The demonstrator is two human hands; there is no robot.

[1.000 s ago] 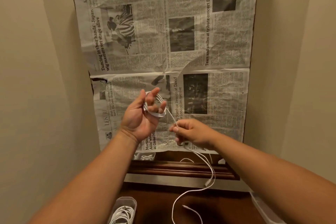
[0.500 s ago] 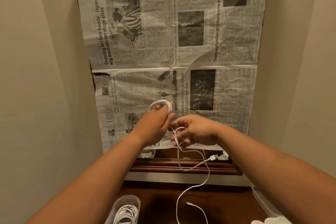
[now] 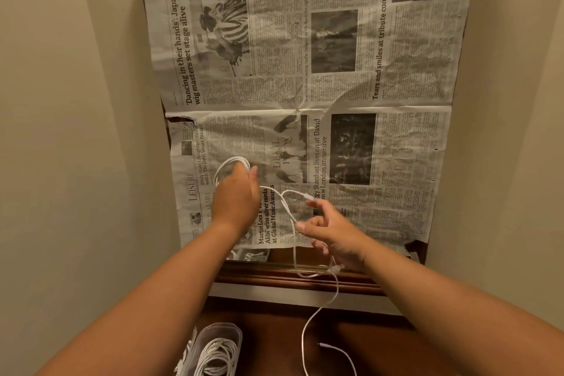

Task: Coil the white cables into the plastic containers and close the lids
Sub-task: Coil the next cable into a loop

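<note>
Thin white cable (image 3: 285,204) partly coiled, held between both hands above the dark wooden surface (image 3: 375,342).

The left hand (image 3: 235,195) grips the wound loops, fingers closed around them. The right hand (image 3: 332,230) pinches the loose strand, which hangs down to the near surface. A clear plastic container (image 3: 218,345) holding coiled white cables sits near left. Newspaper sheets (image 3: 305,70) cover the far upright panel.

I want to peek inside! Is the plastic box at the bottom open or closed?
Open. The plastic box has no lid on top, and coiled white cables show inside it. Its lower part is cut off by the picture edge.
</note>
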